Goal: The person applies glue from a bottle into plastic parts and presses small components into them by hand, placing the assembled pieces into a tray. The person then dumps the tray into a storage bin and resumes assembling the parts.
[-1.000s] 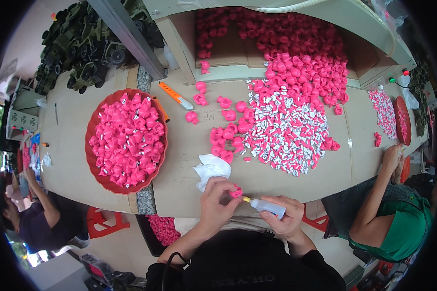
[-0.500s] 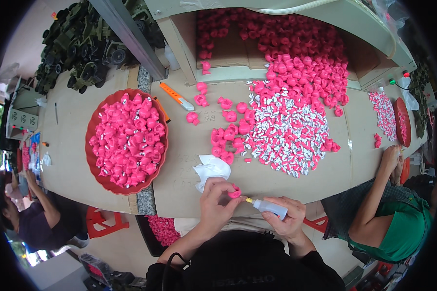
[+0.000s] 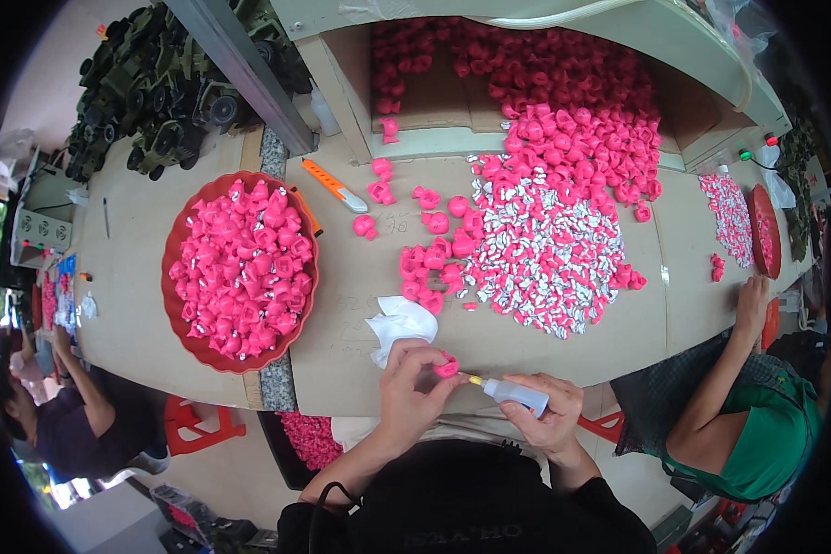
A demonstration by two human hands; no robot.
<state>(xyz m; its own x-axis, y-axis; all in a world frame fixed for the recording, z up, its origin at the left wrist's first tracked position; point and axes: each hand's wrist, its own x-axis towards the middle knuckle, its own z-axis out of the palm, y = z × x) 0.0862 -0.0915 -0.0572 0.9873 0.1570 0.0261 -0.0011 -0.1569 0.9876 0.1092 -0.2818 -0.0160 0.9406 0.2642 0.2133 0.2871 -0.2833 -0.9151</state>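
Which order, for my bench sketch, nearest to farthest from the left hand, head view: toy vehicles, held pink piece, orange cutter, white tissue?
1. Pink piece, in left hand
2. White tissue, just beyond
3. Orange cutter, forward left
4. Toy vehicles, far left

The bowl stands left of the tissue, moulded part and bottle.

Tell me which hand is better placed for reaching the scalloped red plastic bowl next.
Probably the left hand: it is nearer the bowl and holds a small pink plastic piece, while the right hand holds a whitish plastic squeeze bottle.
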